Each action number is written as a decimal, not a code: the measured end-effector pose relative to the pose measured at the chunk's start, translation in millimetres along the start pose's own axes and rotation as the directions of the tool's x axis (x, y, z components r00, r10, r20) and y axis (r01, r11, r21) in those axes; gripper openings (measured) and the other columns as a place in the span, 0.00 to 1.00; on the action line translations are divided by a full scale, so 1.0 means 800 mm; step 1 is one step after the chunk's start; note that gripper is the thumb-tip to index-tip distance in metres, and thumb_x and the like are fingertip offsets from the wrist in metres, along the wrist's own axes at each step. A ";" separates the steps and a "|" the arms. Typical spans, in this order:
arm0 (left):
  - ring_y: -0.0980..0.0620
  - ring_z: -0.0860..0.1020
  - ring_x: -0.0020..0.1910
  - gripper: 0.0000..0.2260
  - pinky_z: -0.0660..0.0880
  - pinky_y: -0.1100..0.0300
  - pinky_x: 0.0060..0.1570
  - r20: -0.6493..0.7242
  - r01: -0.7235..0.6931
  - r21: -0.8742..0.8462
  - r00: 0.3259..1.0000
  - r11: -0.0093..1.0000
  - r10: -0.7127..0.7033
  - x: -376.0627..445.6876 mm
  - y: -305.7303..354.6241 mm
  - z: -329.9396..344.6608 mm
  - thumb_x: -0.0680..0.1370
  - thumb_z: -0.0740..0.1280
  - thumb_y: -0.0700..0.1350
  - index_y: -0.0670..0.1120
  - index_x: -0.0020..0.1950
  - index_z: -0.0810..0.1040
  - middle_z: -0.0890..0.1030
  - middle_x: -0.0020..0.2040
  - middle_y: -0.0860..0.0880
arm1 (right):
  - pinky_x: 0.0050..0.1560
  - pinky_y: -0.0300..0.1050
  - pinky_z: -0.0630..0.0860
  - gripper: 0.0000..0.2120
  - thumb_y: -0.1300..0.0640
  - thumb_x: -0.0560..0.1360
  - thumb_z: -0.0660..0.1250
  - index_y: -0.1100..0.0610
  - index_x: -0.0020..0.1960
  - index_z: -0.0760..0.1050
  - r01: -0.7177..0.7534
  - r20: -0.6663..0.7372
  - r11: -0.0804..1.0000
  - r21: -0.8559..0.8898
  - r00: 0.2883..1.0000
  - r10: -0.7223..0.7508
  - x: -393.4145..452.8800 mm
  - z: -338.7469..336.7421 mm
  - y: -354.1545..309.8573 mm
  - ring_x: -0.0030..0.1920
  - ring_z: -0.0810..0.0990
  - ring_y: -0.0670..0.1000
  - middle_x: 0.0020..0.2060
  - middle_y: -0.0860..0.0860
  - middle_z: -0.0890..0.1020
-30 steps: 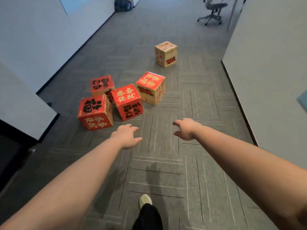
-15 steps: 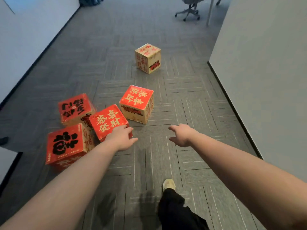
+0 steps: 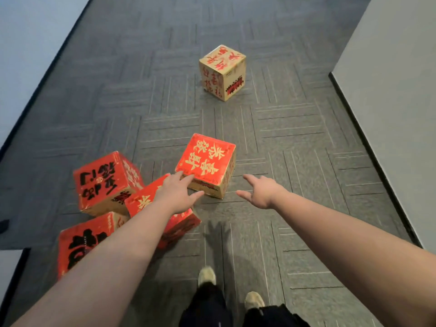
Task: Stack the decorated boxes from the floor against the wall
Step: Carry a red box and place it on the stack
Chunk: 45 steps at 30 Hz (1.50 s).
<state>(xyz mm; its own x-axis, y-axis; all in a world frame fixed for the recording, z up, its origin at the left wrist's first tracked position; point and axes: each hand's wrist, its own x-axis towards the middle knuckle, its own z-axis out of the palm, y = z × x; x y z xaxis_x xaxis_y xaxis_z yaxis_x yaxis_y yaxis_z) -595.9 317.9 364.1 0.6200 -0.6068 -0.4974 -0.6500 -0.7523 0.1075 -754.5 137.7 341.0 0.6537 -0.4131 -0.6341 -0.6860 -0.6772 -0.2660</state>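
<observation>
On the grey carpet-tile floor [image 3: 295,138], mid-corridor, the first pick-up is judged to be in hand: both arms are stretched toward the red-topped box with gold characters [image 3: 205,159], and nothing is seen stacked yet. The left hand [image 3: 175,194] is spread, fingers straight, overlapping the box's near left corner; contact looks likely but cannot be confirmed from this angle. The right hand [image 3: 259,191] is held empty and relaxed just beside the box's right corner, apart from it. Next, both palms would need to be closed on opposite sides and the box lifted and carried to the wall on the right [image 3: 389,102]. Three more red boxes are clustered at left: one with black characters [image 3: 103,180], one under the left forearm [image 3: 141,201], one at the lower left [image 3: 80,244]. A tan box with red characters [image 3: 221,72] is set well apart, farther down the corridor. The box under the forearm is crowded close against the target, so it could be nudged. Shoes [image 3: 207,276] are seen below.
</observation>
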 end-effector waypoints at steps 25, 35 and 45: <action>0.41 0.46 0.76 0.45 0.56 0.43 0.71 0.209 -0.133 0.062 0.971 0.989 0.117 0.623 -0.157 0.138 0.68 0.61 0.73 0.61 0.76 0.41 0.42 0.78 0.46 | 0.68 0.61 0.66 0.41 0.34 0.75 0.61 0.38 0.77 0.39 -0.413 0.117 0.880 0.234 0.911 0.396 0.578 0.082 -0.053 0.74 0.58 0.64 0.77 0.61 0.48; 0.39 0.45 0.76 0.47 0.54 0.43 0.72 0.246 -0.059 0.108 0.969 0.992 0.031 0.680 -0.188 0.228 0.67 0.60 0.74 0.63 0.74 0.35 0.37 0.78 0.47 | 0.66 0.60 0.67 0.43 0.35 0.73 0.65 0.36 0.76 0.38 -0.479 0.096 0.810 0.339 0.874 0.477 0.634 0.166 -0.034 0.75 0.57 0.65 0.77 0.58 0.40; 0.37 0.57 0.73 0.48 0.67 0.40 0.66 0.234 0.066 -0.054 0.971 0.996 -0.051 0.703 -0.182 0.257 0.68 0.69 0.66 0.64 0.75 0.37 0.36 0.77 0.46 | 0.64 0.58 0.72 0.47 0.39 0.72 0.70 0.35 0.76 0.39 -0.435 0.118 0.719 0.542 0.886 0.448 0.655 0.208 -0.017 0.70 0.67 0.64 0.77 0.58 0.46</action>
<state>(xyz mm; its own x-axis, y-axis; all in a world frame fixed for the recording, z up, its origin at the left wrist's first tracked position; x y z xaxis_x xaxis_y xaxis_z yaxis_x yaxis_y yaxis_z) -242.7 139.1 -108.0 0.5323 -0.4902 -0.6901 -0.5832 -0.8033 0.1208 -455.9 32.0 -108.4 0.2342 -0.5979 -0.7665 -0.9510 0.0229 -0.3085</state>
